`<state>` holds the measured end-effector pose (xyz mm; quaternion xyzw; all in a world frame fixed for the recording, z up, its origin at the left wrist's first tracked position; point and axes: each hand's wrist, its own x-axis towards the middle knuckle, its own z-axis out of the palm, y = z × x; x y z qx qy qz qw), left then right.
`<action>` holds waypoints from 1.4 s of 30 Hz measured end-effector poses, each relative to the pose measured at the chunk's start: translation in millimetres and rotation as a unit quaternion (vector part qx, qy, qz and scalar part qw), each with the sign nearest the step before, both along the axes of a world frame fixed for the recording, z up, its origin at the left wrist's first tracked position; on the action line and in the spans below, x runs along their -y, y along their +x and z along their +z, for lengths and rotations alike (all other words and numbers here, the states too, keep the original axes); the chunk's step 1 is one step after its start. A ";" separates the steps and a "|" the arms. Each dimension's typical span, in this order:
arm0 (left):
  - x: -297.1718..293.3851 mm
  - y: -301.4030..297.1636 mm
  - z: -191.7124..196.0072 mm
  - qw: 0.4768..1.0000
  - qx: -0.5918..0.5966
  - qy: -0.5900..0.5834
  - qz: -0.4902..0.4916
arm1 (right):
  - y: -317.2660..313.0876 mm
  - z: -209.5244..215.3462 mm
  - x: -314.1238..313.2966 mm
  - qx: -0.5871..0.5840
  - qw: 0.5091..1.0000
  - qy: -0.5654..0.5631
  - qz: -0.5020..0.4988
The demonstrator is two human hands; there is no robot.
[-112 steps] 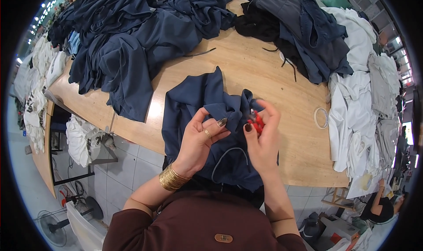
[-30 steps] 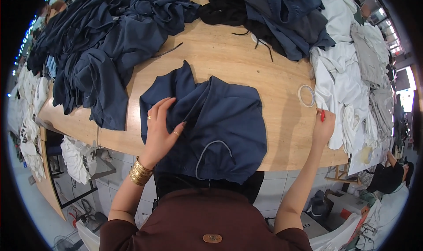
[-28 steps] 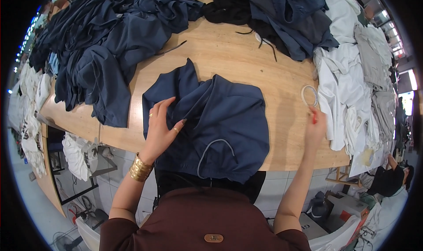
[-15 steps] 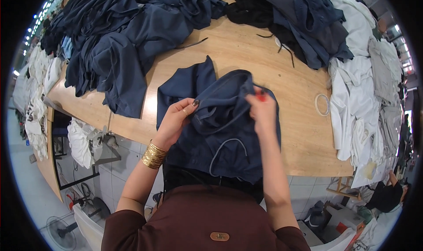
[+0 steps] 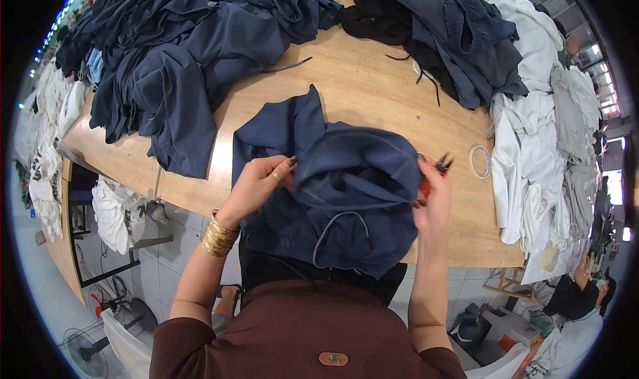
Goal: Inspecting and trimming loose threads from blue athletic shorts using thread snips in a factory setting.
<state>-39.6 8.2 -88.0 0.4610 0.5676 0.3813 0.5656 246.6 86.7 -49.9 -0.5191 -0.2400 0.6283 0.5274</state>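
Observation:
A navy garment (image 5: pixel 276 222) with a gathered edge and a loose grey drawstring (image 5: pixel 323 227) lies over the table's front edge, close to my body. My left hand (image 5: pixel 263 183) pinches the left side of its round opening between thumb and fingers. On the other side, my right hand (image 5: pixel 434 196) grips the opening's edge. Red-handled snips (image 5: pixel 426 187) are tucked in that same hand, their dark points sticking out past the fingers. Between my hands the opening is spread wide, showing a stitched seam and folded cloth inside.
Navy garments (image 5: pixel 176 86) are heaped at the far left of the wooden table (image 5: pixel 459 226). Dark trousers (image 5: pixel 459 39) with black cords lie at the far right, beside white and grey garments (image 5: pixel 532 153). A tape roll (image 5: pixel 479 161) lies right of my hand. A person (image 5: pixel 576 292) is at the lower right.
My right hand has moved right and slightly down, drawing the garment's opening wider. The snips' points now show beyond the fingers. My left hand has stayed nearly in place.

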 end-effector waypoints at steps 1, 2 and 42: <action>-2.3 -4.3 2.7 0.994 -0.089 0.053 0.022 | 2.7 -5.7 -5.4 0.027 0.997 0.020 -0.076; -5.2 -9.1 4.9 0.978 -0.178 0.104 0.043 | 20.2 2.4 -9.2 0.062 0.992 0.064 -0.089; -52.0 5.9 57.7 0.973 -0.084 0.195 -0.085 | -87.8 -0.7 24.7 0.207 0.924 0.273 0.168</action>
